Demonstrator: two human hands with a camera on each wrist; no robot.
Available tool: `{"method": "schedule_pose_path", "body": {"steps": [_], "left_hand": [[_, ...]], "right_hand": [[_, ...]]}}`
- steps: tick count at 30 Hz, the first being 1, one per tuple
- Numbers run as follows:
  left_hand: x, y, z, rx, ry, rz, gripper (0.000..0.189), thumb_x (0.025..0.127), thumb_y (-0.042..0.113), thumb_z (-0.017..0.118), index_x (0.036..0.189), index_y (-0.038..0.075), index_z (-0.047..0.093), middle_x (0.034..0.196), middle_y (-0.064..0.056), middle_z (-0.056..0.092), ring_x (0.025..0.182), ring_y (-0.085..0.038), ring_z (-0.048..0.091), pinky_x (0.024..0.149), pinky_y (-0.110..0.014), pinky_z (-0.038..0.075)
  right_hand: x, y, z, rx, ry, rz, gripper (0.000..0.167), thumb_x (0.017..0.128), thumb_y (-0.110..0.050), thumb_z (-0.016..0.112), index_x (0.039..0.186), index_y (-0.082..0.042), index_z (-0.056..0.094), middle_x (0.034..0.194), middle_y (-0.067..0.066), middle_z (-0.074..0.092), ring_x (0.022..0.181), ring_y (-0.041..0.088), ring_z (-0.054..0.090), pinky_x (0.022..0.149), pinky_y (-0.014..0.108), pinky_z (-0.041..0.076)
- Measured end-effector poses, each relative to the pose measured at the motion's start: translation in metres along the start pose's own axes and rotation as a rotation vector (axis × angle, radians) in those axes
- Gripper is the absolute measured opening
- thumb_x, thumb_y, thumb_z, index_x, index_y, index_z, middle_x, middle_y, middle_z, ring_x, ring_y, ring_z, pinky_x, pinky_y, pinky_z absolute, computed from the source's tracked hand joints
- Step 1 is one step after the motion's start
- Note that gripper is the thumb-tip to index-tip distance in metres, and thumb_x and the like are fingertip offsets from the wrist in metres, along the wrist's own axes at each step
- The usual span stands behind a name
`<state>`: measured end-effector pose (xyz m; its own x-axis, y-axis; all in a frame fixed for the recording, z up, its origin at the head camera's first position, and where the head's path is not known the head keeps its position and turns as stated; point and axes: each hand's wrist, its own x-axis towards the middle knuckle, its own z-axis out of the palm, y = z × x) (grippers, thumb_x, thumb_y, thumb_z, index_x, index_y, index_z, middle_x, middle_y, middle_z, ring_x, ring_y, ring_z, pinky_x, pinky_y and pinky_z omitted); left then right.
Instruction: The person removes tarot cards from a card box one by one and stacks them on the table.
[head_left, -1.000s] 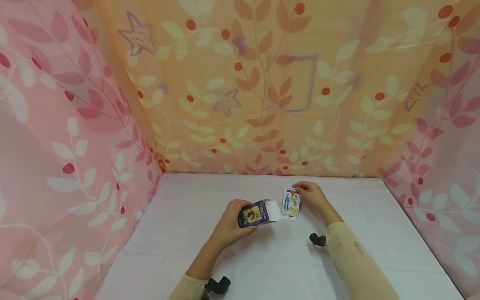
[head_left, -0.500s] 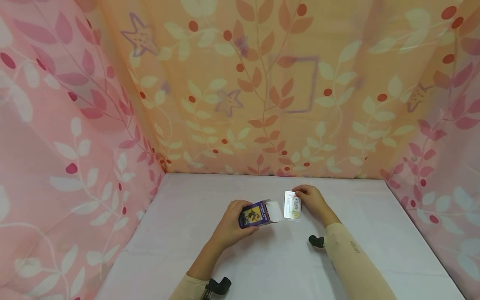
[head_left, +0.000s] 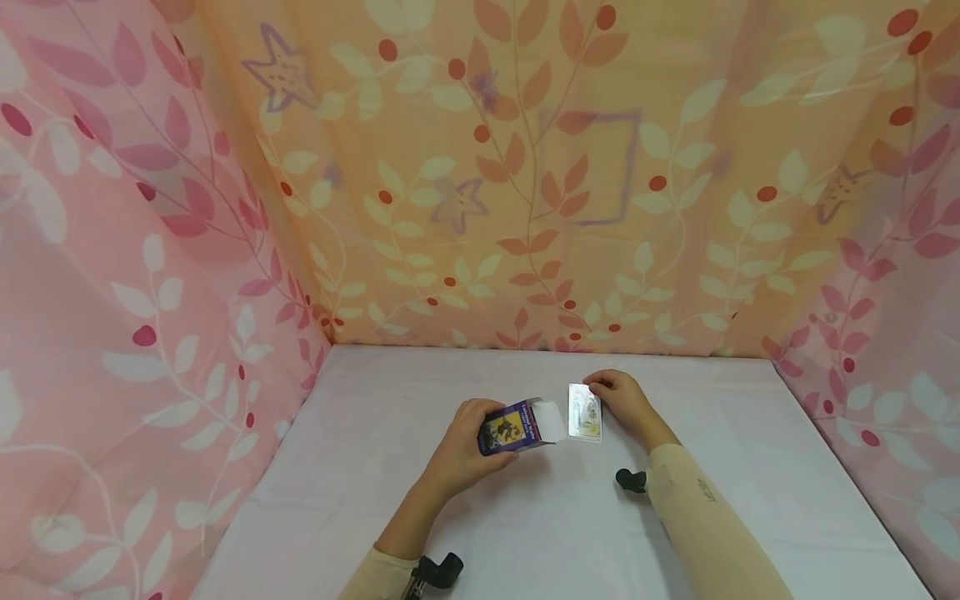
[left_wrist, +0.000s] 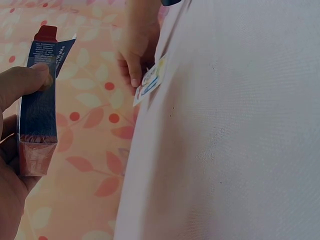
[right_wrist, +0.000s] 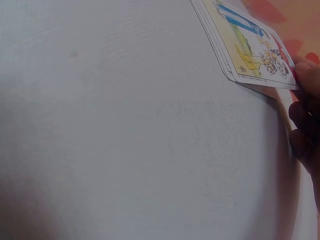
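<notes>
My left hand (head_left: pixel 457 458) grips a purple card box (head_left: pixel 508 428) with a yellow picture on its front. The box's white flap (head_left: pixel 551 422) stands open toward the right; in the left wrist view the thumb (left_wrist: pixel 30 80) lies across the box's narrow side. Just beyond the flap, my right hand (head_left: pixel 628 400) pinches a small stack of picture cards (head_left: pixel 584 412) by the far right corner. Seen from the right wrist, the top card (right_wrist: pixel 260 52) bears a coloured drawing, and a few white card edges show beneath it. Box and cards are apart. The box's inside is hidden.
A white cloth (head_left: pixel 540 525) covers the table. Patterned curtains hang behind it (head_left: pixel 480 275) and at both sides. Black wrist-camera mounts (head_left: pixel 441 572) stick out from both sleeves, low over the cloth.
The cards have tilted slightly and now reflect the light, washing out the top picture in the head view. The right hand has shifted very little; the left hand and box keep their place.
</notes>
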<state>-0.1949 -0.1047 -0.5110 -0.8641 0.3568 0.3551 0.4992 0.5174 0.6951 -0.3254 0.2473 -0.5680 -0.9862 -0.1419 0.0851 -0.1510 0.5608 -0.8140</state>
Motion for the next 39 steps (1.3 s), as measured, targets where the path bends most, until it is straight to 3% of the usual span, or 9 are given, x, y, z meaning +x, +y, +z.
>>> {"method": "schedule_pose_path", "body": {"steps": [10,25,39], "left_hand": [[0.0005,0.0018,-0.0010,0.001,-0.012,-0.007,0.072,0.078,0.039,0.090,0.138,0.025,0.052,0.136,0.011,0.053,0.122,-0.009,0.047,0.103,-0.040,0.049],[0.0009,0.0038,-0.0011,0.005,-0.005,-0.017,0.072,0.077,0.035,0.091,0.137,0.024,0.052,0.136,0.009,0.053,0.122,-0.010,0.047,0.104,-0.041,0.049],[-0.0003,0.0030,-0.0010,0.016,0.000,-0.020,0.072,0.077,0.035,0.091,0.138,0.024,0.052,0.134,0.010,0.054,0.120,-0.009,0.047,0.102,-0.040,0.050]], "right_hand": [[0.0008,0.0023,0.0019,-0.038,-0.022,0.020,0.020,0.104,-0.016,0.060,0.116,-0.008,0.073,0.115,0.011,0.071,0.111,0.028,0.060,0.107,0.053,0.045],[0.0036,0.0043,0.0018,-0.103,-0.021,-0.008,0.015,0.102,-0.014,0.063,0.112,-0.008,0.073,0.115,0.012,0.069,0.110,0.030,0.059,0.104,0.054,0.045],[0.0044,0.0037,0.0046,-0.123,-0.025,0.018,0.014,0.100,-0.013,0.066,0.112,-0.010,0.072,0.114,0.010,0.068,0.106,0.028,0.058,0.103,0.051,0.046]]}}
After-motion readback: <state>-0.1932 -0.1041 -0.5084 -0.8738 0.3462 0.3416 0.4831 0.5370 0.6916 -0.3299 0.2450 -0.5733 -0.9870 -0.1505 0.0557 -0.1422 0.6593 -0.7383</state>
